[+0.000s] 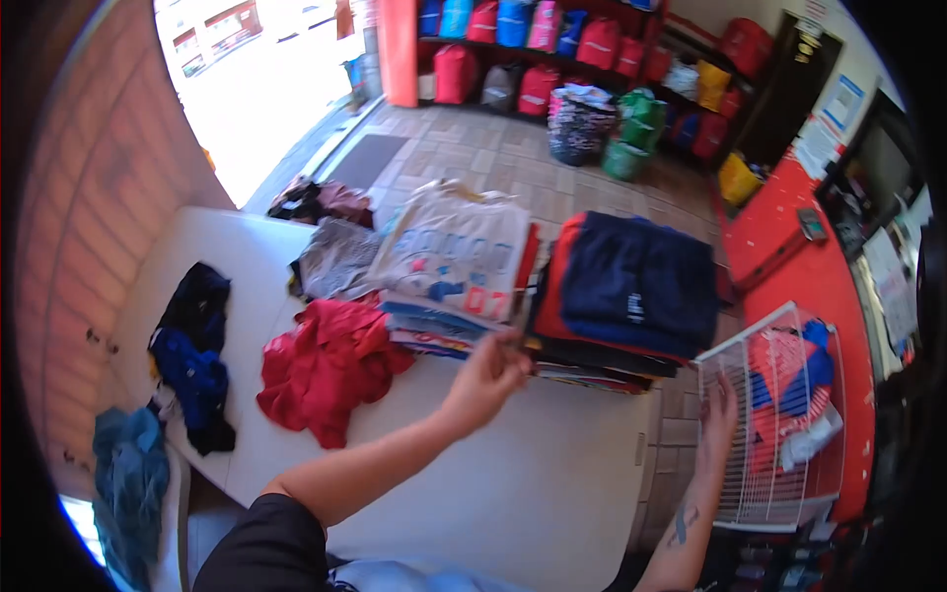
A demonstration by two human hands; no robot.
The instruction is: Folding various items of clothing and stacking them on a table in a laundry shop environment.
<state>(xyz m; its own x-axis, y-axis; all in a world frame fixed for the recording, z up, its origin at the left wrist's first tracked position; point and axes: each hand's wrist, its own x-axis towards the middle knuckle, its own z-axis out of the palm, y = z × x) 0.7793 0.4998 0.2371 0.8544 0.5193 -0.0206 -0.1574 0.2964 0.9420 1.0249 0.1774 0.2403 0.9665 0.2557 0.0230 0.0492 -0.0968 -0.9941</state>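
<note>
My left hand [492,377], its fingers curled, is at the front corner of a stack of folded T-shirts [447,255]. The top shirt is white with printed letters and figures. Whether the fingertips pinch cloth there cannot be made out. Beside that stack stands another of folded garments, topped by navy shorts [636,285]. To the right, my right hand [719,407] is slightly blurred, fingers extended, against the near side of a white wire basket [777,414]. A coral and blue striped garment [788,370] lies inside the basket; contact between hand and wires is unclear.
A white table [473,473] bears a crumpled red garment [329,370], a grey one [340,255] and dark blue clothes [192,362]. Teal cloth [132,481] hangs at the left. Beyond, shelves hold several bags [455,74]; a patterned hamper [581,126] stands on the floor.
</note>
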